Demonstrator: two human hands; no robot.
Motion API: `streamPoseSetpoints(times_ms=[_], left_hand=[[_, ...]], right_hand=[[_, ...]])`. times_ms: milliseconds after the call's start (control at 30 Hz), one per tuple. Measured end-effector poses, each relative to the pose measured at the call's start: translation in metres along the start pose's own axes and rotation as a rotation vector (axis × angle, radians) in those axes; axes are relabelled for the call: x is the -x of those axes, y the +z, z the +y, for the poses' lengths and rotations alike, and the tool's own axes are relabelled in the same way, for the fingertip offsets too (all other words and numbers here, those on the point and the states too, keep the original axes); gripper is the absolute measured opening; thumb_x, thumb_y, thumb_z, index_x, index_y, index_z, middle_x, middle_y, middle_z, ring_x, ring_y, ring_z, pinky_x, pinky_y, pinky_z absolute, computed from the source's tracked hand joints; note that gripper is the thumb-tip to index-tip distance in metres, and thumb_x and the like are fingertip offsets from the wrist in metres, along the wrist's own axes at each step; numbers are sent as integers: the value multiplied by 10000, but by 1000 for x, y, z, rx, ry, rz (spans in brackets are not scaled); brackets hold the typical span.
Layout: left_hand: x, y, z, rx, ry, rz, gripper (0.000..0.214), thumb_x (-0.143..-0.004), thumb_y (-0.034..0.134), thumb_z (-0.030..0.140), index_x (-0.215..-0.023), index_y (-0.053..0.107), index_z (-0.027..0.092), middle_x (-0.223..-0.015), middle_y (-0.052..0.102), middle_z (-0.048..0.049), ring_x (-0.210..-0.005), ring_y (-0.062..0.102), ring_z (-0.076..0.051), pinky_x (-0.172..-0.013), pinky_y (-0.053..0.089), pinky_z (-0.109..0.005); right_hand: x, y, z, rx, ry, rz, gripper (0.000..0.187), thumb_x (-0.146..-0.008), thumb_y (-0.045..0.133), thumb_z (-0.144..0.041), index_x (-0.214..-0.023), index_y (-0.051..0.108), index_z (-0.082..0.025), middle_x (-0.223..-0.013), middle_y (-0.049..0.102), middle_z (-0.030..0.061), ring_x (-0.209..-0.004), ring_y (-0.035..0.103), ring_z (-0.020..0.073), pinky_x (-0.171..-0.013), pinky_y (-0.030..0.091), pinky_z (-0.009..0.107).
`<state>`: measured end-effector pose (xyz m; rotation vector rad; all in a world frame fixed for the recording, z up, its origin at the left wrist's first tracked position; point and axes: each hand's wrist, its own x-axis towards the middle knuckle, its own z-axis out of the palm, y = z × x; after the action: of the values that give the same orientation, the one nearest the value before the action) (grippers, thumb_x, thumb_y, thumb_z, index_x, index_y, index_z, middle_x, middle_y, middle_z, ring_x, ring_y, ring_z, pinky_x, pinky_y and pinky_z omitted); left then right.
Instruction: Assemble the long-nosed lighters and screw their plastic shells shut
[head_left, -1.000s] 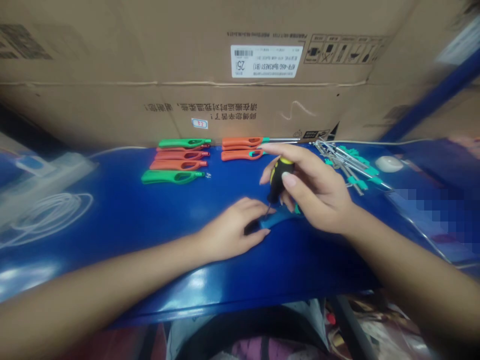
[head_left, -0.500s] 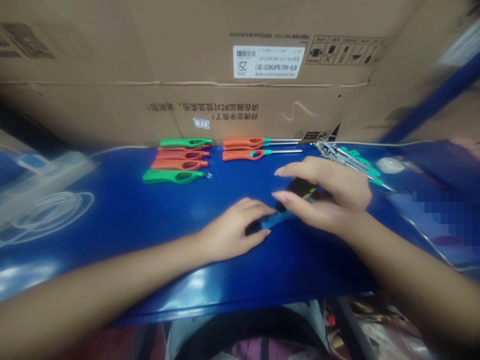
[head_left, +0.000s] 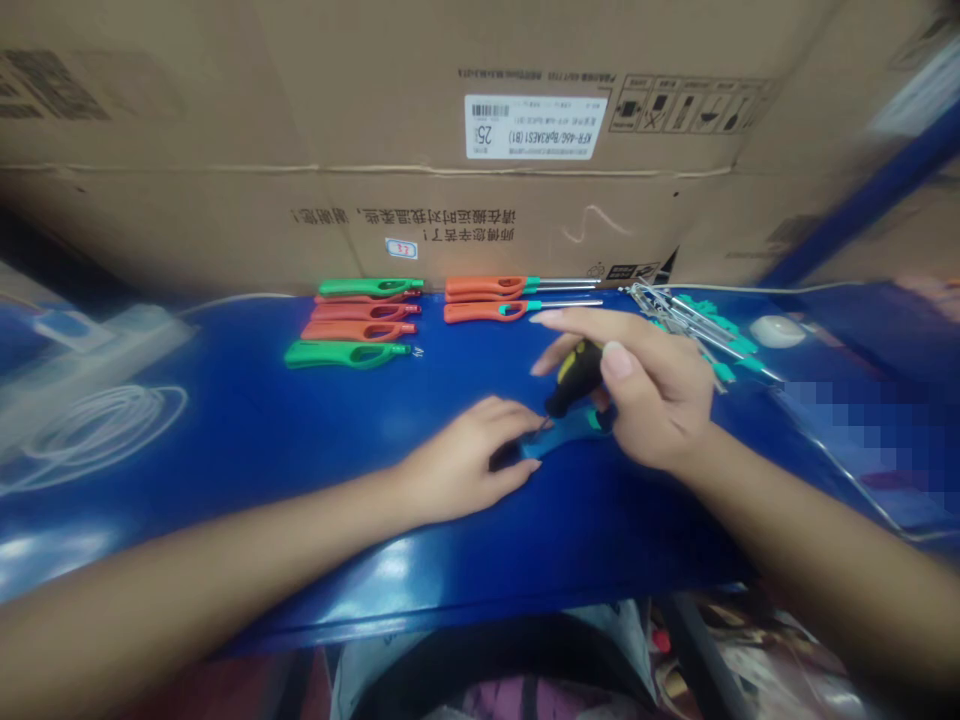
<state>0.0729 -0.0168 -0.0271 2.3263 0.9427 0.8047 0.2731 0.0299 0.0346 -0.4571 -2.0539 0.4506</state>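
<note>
On the blue tabletop, my left hand [head_left: 469, 460] is closed on a blue lighter handle [head_left: 562, 432], pressing it down near its left end. My right hand [head_left: 660, 385] grips a screwdriver [head_left: 576, 380] with a black and yellow handle. The screwdriver is tilted, its thin shaft pointing down to the blue handle beside my left fingertips. Whether the tip sits in a screw is too small to tell. A bit of teal and black shows at the right end of the blue handle, partly behind my right thumb.
Green and orange lighter handles [head_left: 360, 312] lie stacked at the back left. Orange lighters with metal rods [head_left: 487, 312] lie right of them. Several metal rods with teal parts [head_left: 705, 325] are piled beside a white rounded object [head_left: 778, 331]. A coiled white cable [head_left: 112, 430] lies left; a cardboard box [head_left: 337, 120] stands behind.
My right hand has shifted its grip on the screwdriver, turning its handle more upright, with the thumb now pressed along it. My left hand stays in place on the blue handle.
</note>
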Motion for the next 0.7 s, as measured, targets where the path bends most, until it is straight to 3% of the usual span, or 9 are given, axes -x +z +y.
streamPoseSetpoints(times_ms=[100,233,333,433,533,600,700], left_hand=[[0,0,1,-6,-8,-7,342,-932,635,242,-1271,625,199,-1228,682,-81,-1178,600,-232,-1063,484,-409],[0,0,0,-9,1,7,332,-936,630,256,-1264,629,207,-1225,685,-83,-1201,593,-240,-1076,478,-418],[0,0,0,-3,6,12,326,-937,629,258,-1258,624,200,-1229,682,-87,-1188,600,-236,-1068,485,-422],[1,1,-2,-11,2,1,310,-938,624,256,-1242,625,197,-1242,673,-99,-1182,611,-244,-1058,495,-430],[3,5,-4,-35,7,42,290,-944,617,280,-1221,622,197,-1251,663,-106,-1204,611,-262,-1056,496,-448],[3,6,-5,-21,5,86,289,-935,623,270,-1214,617,196,-1228,670,-97,-1172,628,-256,-1027,515,-433],[0,5,-4,55,29,46,268,-913,608,213,-1180,626,187,-1203,679,-87,-1098,656,-238,-956,548,-387]], right_hand=[[-1,1,-1,-207,106,-135,370,-1066,354,-333,-1350,568,-232,-1046,747,59,-558,618,100,-486,525,236],[-3,0,-4,69,-47,50,185,-939,646,-352,-1084,705,-253,-963,764,42,-649,670,145,-592,568,271],[-3,-4,-7,224,-98,128,177,-970,587,-326,-1076,720,-279,-944,770,36,-686,689,160,-673,583,289],[-3,-3,-4,90,-66,-25,303,-1025,418,-253,-1026,721,-245,-973,752,52,-799,707,167,-732,575,300],[1,7,4,58,-112,-275,218,-981,498,-235,-890,692,-194,-962,716,69,-827,685,161,-731,542,288],[6,17,10,66,-100,-332,178,-968,492,-214,-892,649,-181,-923,693,64,-808,657,152,-700,505,273],[14,31,15,99,-23,-374,110,-950,496,-218,-873,571,-195,-883,648,40,-769,597,140,-643,429,251]])
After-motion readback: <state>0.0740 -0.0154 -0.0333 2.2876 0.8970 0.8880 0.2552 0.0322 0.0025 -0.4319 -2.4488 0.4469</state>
